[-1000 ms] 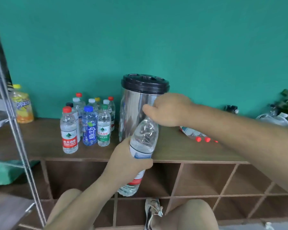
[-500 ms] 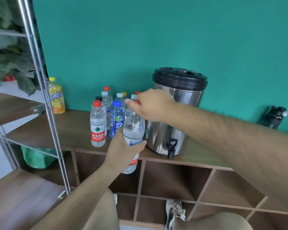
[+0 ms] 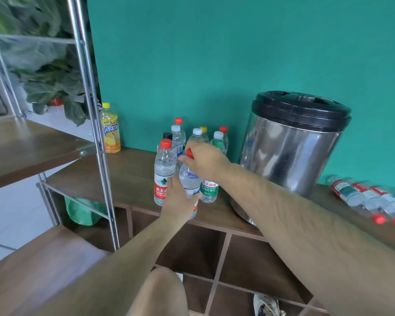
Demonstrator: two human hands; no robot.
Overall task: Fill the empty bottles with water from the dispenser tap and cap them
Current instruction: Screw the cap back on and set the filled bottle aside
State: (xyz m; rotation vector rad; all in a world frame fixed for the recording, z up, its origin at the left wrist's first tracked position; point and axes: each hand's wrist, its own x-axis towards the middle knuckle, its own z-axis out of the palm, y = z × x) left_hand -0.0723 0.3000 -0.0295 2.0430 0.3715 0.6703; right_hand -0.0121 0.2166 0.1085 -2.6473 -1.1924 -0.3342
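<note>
So you've swung the water bottle [image 3: 190, 179] away from the dispenser [image 3: 290, 153] over to the capped bottles [image 3: 164, 169] at the tabletop [image 3: 128, 176] front, left hand [image 3: 180, 199] grip wrapped round its middle, right hand [image 3: 206, 161] grip pinching the red cap [image 3: 189, 153], so I'd guess this one's nearly done.

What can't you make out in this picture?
Head view:
- The dispenser's tap: not visible; the right forearm crosses its base.
- The held bottle's water level: covered by the left hand and right hand.
- Whether its red cap is tight: fingers cover it.
- The lying bottles: blurred, cut by the right edge.
</note>
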